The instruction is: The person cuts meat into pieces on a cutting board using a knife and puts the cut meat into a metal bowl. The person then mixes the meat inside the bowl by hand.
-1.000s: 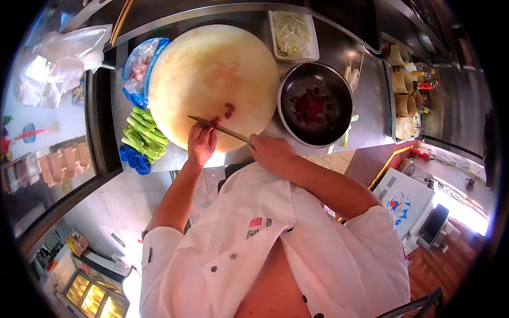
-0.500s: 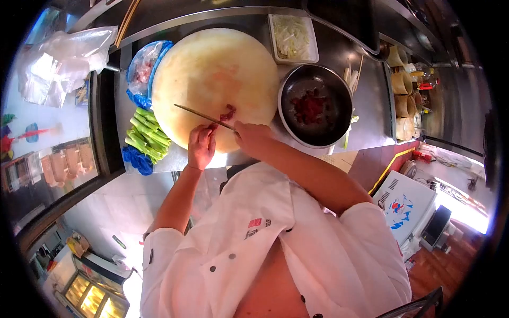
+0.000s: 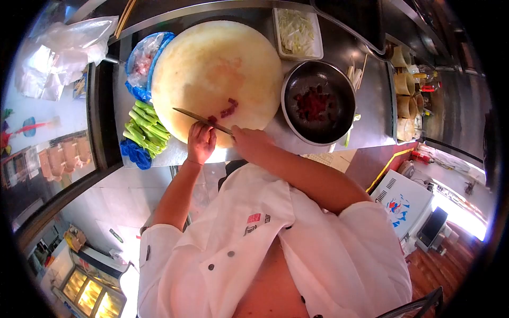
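My right hand (image 3: 251,142) grips a kitchen knife (image 3: 197,114), its blade pointing left across the round cutting board (image 3: 180,69). Against the near side of the blade, my left hand (image 3: 202,140) has its fingers curled down on a piece of dark red meat, mostly hidden by fingers and knife. Just past the blade, a small bit of it shows. Several cut meat pieces (image 3: 229,108) lie in a short row on the board. To the right stands a dark round pan (image 3: 294,127) with more dark red pieces (image 3: 314,104) in it.
Green stalks (image 3: 144,129) and a blue bag (image 3: 137,153) lie left of the board. Behind them is a blue-rimmed bag of pale pink pieces (image 3: 142,66). A white tray (image 3: 319,53) holds shredded pale vegetable. Thin pale sticks (image 3: 356,74) lie beyond the pan.
More cut meat lies beyond the blade, and the row of pieces looks longer. Both hands and the knife stay close to the same place. The view has shifted slightly.
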### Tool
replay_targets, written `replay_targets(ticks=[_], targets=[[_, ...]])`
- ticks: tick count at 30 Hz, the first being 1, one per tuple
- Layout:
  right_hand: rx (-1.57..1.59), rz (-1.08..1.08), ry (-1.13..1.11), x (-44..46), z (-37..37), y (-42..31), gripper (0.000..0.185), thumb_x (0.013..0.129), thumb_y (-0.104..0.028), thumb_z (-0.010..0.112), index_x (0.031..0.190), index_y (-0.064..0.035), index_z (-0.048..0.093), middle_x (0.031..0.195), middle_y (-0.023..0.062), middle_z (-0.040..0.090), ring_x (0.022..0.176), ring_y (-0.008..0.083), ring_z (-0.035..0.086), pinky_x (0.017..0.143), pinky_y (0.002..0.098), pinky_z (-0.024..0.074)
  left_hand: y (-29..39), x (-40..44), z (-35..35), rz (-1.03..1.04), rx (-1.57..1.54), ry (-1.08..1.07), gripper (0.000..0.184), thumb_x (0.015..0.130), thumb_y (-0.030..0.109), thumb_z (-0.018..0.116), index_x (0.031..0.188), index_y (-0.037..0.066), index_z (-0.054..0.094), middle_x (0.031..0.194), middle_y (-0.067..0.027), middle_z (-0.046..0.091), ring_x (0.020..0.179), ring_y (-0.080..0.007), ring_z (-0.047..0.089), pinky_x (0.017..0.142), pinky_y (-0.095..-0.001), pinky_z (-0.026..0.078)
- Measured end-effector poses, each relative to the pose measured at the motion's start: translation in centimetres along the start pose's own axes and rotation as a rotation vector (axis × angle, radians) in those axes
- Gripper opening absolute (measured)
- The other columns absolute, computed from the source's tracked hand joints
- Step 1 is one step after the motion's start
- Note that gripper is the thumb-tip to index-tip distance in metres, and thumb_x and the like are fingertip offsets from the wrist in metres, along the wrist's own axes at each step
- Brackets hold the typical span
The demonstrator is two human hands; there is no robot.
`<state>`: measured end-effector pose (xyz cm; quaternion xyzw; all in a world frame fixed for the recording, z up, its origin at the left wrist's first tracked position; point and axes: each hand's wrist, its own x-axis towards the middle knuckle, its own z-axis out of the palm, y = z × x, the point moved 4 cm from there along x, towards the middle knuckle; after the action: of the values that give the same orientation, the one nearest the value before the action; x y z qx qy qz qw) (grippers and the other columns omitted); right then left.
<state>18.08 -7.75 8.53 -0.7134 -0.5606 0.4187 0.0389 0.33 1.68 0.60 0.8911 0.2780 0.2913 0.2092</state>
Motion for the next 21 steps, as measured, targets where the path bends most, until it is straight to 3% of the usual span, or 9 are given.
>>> replay_targets(ticks=[6, 8, 15, 17, 21], targets=[[-0.006, -0.163, 0.141, 2.5, -1.0, -0.6, 0.027, 0.106, -0.029, 0.051, 0.117, -0.0045, 0.055, 0.089, 0.0195, 0.076, 0.083, 0.0435, 0.075, 0.075, 0.0575, 0.0594, 0.6, -0.1, -0.8, -0.037, -0.031, 0.052, 0.031, 0.087, 0.003, 0.077, 0.116, 0.005, 0.064, 0.115, -0.0174, 0.066, 0.109, -0.0392, 0.063, 0.093, -0.0498, 0.055], [-0.043, -0.038, 0.065, 0.8, -1.4, -0.2, 0.028, 0.106, -0.031, 0.050, 0.114, -0.0047, 0.055, 0.101, 0.0213, 0.074, 0.093, 0.0430, 0.072, 0.080, 0.0573, 0.0551, -0.3, -1.4, -0.7, -0.051, -0.028, 0.074, 0.037, 0.087, 0.003, 0.077, 0.120, 0.007, 0.061, 0.120, -0.0167, 0.064, 0.114, -0.0386, 0.061, 0.095, -0.0499, 0.054], [-0.083, -0.027, -0.031, -2.8, -0.2, 0.2, 0.028, 0.107, -0.031, 0.050, 0.114, -0.0047, 0.055, 0.101, 0.0206, 0.073, 0.092, 0.0427, 0.072, 0.082, 0.0567, 0.0550, -0.6, -1.8, -0.4, -0.001, 0.039, 0.081, 0.037, 0.086, 0.003, 0.077, 0.119, 0.006, 0.061, 0.117, -0.0179, 0.065, 0.108, -0.0416, 0.062, 0.093, -0.0529, 0.054], [-0.048, -0.104, 0.064, -2.0, 1.3, 0.5, 0.026, 0.105, -0.026, 0.054, 0.115, -0.0026, 0.054, 0.090, 0.0201, 0.075, 0.084, 0.0429, 0.076, 0.073, 0.0557, 0.0596, -0.8, -1.9, -0.3, 0.004, 0.038, 0.052, 0.035, 0.086, 0.005, 0.077, 0.117, 0.005, 0.061, 0.115, -0.0187, 0.066, 0.105, -0.0423, 0.063, 0.091, -0.0529, 0.054], [-0.115, -0.139, 0.094, 1.8, 1.6, -1.2, 0.026, 0.104, -0.026, 0.054, 0.119, -0.0042, 0.054, 0.090, 0.0199, 0.075, 0.084, 0.0418, 0.076, 0.072, 0.0547, 0.0600, -0.3, -1.1, -0.8, 0.035, 0.051, 0.057, 0.036, 0.084, 0.007, 0.080, 0.115, 0.006, 0.061, 0.114, -0.0181, 0.066, 0.104, -0.0418, 0.063, 0.091, -0.0530, 0.053]])
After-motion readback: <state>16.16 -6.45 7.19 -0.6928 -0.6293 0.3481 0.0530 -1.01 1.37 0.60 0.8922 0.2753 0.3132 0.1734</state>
